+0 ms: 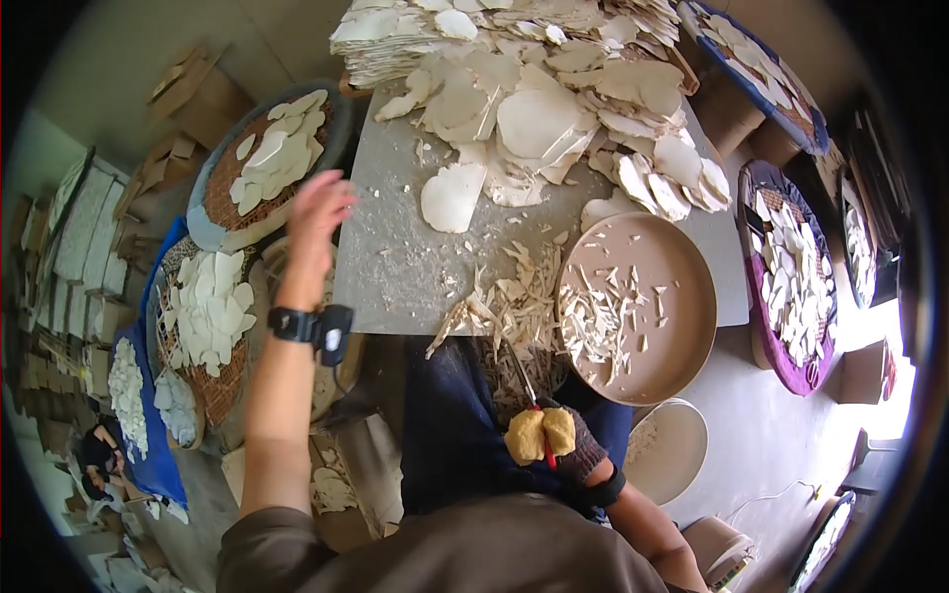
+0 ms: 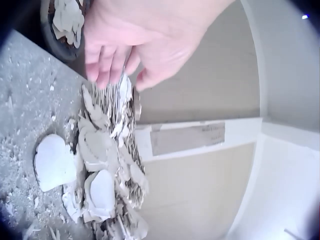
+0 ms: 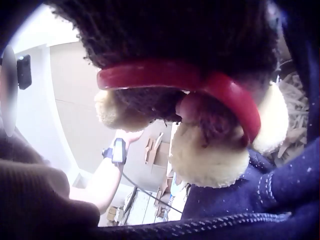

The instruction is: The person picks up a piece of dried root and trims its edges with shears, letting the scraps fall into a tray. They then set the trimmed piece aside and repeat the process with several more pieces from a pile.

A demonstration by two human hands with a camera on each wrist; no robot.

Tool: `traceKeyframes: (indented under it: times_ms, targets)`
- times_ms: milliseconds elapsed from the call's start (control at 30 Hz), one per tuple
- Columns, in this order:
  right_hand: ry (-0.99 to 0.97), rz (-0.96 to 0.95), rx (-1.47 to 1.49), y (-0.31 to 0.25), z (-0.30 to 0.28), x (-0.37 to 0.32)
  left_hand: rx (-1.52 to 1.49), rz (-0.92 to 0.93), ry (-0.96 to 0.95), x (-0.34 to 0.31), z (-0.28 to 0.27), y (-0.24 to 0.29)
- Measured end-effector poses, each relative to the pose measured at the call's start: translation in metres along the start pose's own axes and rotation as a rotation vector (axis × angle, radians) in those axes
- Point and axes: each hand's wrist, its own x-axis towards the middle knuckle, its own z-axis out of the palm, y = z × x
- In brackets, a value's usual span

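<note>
My bare left hand point(image 1: 318, 222) is raised past the table's left edge, fingers loosely extended with nothing in them. In the left wrist view this hand point(image 2: 142, 42) overlaps the far stack of thin white slices. Down at my lap, my right hand point(image 1: 581, 450) wears a dark knitted glove and grips scissors point(image 1: 521, 374), blades pointing toward the table. Their red handles point(image 3: 150, 75) are wrapped with yellow foam-like padding point(image 3: 210, 157), and the gloved fingers pass through the loops. Nearest the blades lies a heap of pale cut strips point(image 1: 514, 301) at the table's front edge.
Flat pale slices point(image 1: 539, 119) pile across the back of the grey table point(image 1: 395, 267). A round brown tray point(image 1: 692, 326) with cut strips overhangs its front right. Baskets of slices point(image 1: 213, 306) stand on the left, more point(image 1: 791, 277) on the right. A white bucket point(image 1: 682, 455) sits below.
</note>
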Motion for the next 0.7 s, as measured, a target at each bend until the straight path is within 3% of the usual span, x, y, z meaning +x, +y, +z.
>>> traceKeyframes:
  times_ms: [67, 200, 267, 300, 333, 367, 467, 600, 700]
  targets:
    - [0.001, -0.042, -0.164, -0.014, 0.008, 0.000, 0.122, -0.147, -0.264, 0.018, 0.039, -0.020]
    - [-0.007, -0.054, -0.328, -0.002, 0.003, 0.004, 0.155, -0.306, -0.179, 0.048, 0.110, -0.074]
    - [0.026, 0.085, -0.012, -0.001, 0.008, 0.001, 0.257, -0.340, -0.117, 0.056, 0.131, -0.082]
    - [0.068, 0.163, 0.167, 0.005, 0.007, 0.002, 0.388, -0.317, -0.173, 0.058, 0.133, -0.081]
    - [0.050, 0.154, 0.086, 0.010, 0.001, 0.001, 0.517, -0.296, -0.233, 0.060, 0.135, -0.081]
    - [0.046, 0.139, 0.113, 0.013, -0.001, -0.002, 0.608, -0.266, -0.173, 0.061, 0.139, -0.088]
    - [0.033, 0.102, 0.187, 0.014, -0.001, -0.002, 0.288, -0.229, -0.087, 0.059, 0.138, -0.088]
    - [-0.025, 0.037, 0.087, -0.001, 0.007, -0.002, 0.019, -0.298, -0.273, 0.013, 0.111, -0.028]
    - [-0.160, 0.010, 0.286, 0.026, -0.009, -0.002, 0.106, -0.083, -0.332, -0.021, 0.096, -0.049]
